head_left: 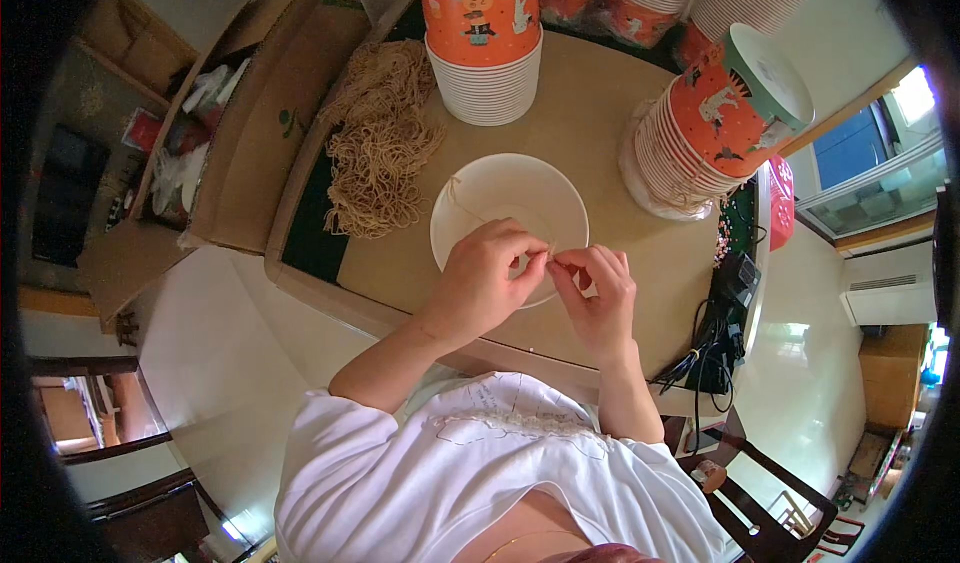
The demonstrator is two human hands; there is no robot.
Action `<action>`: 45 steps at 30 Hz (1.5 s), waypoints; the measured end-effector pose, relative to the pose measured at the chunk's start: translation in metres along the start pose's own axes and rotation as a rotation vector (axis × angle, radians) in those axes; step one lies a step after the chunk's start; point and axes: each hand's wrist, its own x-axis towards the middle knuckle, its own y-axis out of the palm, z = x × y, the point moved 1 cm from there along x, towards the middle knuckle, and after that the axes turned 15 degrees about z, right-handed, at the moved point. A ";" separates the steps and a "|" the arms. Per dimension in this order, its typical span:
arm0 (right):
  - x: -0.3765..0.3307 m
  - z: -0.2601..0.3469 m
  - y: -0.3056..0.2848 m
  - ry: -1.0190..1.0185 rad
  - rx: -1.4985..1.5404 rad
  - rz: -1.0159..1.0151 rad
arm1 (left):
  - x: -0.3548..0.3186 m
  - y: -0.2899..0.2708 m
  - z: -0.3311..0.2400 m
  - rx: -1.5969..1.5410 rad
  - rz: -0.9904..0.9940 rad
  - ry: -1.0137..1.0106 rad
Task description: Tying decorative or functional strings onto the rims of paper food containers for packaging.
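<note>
We see a plain white paper bowl (510, 208) on a tan tabletop (590, 113), a pile of beige strings (380, 143) beside it, and stacked cups (480, 38) printed orange with white figures and pale green rims. Our shirt (480, 473) is white.

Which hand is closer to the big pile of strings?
Left. The left hand sits over the white bowl, on the side where the pile of tan strings lies. The right hand is past the left one, farther from the pile.
</note>
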 end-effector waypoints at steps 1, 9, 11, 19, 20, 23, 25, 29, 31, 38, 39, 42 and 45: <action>0.000 0.000 0.000 -0.001 0.000 0.000 | 0.000 0.001 0.001 0.040 -0.018 0.020; 0.000 -0.001 -0.002 0.018 0.093 -0.045 | 0.009 -0.002 0.005 0.295 -0.189 0.303; -0.001 -0.002 -0.005 0.016 0.113 -0.061 | 0.012 0.003 0.010 0.251 -0.200 0.306; -0.003 0.001 -0.005 0.078 0.249 -0.106 | 0.002 -0.003 0.000 -0.299 0.170 0.068; -0.005 -0.001 -0.006 0.039 0.207 -0.084 | 0.002 -0.004 -0.003 -0.262 0.169 0.064; -0.005 0.001 -0.008 -0.001 0.227 -0.068 | 0.000 -0.007 -0.009 -0.278 0.191 0.062; -0.005 0.002 -0.008 -0.003 0.288 -0.075 | -0.002 -0.006 -0.007 -0.441 0.186 0.051; -0.011 -0.007 -0.010 -0.019 0.206 -0.064 | -0.006 -0.015 -0.013 -0.838 0.163 0.158; -0.013 -0.010 -0.011 -0.035 0.196 -0.063 | -0.006 -0.012 -0.009 -0.919 0.183 0.182; -0.001 -0.004 -0.030 -0.153 -0.019 0.149 | 0.004 -0.007 -0.013 -1.050 0.287 0.199; 0.001 -0.003 -0.032 -0.188 -0.063 0.199 | 0.007 -0.006 -0.017 -0.981 0.290 0.161; 0.002 -0.005 -0.036 -0.164 -0.046 0.270 | 0.013 -0.006 -0.012 -1.035 0.277 0.225; 0.006 -0.005 -0.044 -0.178 -0.076 0.278 | 0.017 0.000 0.007 -1.399 0.273 0.316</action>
